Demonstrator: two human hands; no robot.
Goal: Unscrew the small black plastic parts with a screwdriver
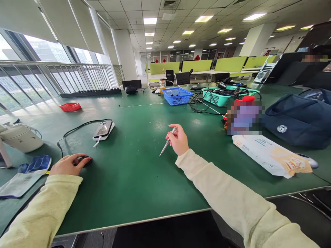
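Observation:
My right hand (179, 139) is closed around the handle of a small screwdriver (165, 146) above the middle of the green table. The metal shaft slants down to the left, its tip pointing toward the tabletop. At the left, my left hand (66, 164) rests low over the table with its fingers curled on a small dark object (86, 160). That object is mostly covered by the fingers, so its kind cannot be made out. Beyond the left hand lies a phone (102, 128) on a white block with a cable.
The green table (134, 193) carries a red tray (70, 107), a blue basket (177, 95) and a teal basket (219, 98) with cables. A tissue pack (269, 155) and a navy bag (300, 117) lie right; a white kettle (22, 137) and folded cloth (24, 179) lie left.

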